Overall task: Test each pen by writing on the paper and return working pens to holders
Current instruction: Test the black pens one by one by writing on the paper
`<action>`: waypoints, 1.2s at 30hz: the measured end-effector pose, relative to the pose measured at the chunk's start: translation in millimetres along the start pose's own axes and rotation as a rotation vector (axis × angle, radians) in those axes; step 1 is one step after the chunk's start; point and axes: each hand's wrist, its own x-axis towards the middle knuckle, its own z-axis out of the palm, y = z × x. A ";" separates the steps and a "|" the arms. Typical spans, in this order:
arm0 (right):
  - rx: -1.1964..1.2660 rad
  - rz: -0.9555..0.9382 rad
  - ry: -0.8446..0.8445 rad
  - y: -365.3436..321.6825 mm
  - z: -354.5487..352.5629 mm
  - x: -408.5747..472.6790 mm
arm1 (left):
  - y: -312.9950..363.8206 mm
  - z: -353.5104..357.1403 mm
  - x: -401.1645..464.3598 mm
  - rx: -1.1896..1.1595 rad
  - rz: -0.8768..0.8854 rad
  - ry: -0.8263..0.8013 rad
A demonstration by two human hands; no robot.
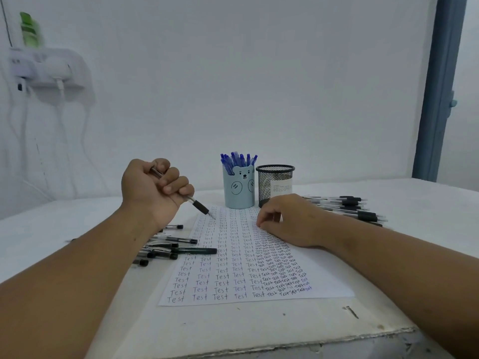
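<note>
Paper (248, 275) covered in rows of the handwritten word "Test" lies nearest on a white table (388, 294). Black pens (168, 248) lie loose at its left edge, more pens (347, 207) at its right. The right hand (290, 220) rests on the sheet, fingers loosely curled, holding nothing. The left hand (155, 187) grips a pen (193, 200) in its fist, tip over the paper's far corner. Behind stand a blue bear holder (239, 189) full of blue pens (238, 161) and a black mesh holder (275, 183).

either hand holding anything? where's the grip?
Left hand grips a pen around its barrel, fingers curled, tip towards the paper. Right hand holds nothing; it rests on the paper.
</note>
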 end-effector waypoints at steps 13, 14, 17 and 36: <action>-0.079 -0.305 0.287 -26.0 2.0 -0.3 | -27.5 31.4 -20.3 -0.027 -0.160 -0.288; -0.095 -0.325 0.292 -27.1 2.5 0.3 | -29.6 33.2 -22.2 -0.025 -0.171 -0.299; -0.110 -0.313 0.312 -25.3 1.9 3.2 | -31.9 33.2 -22.1 0.043 -0.192 -0.301; 0.468 0.455 0.247 13.1 -3.5 4.1 | -31.5 -0.3 -11.8 1.829 -0.143 -0.495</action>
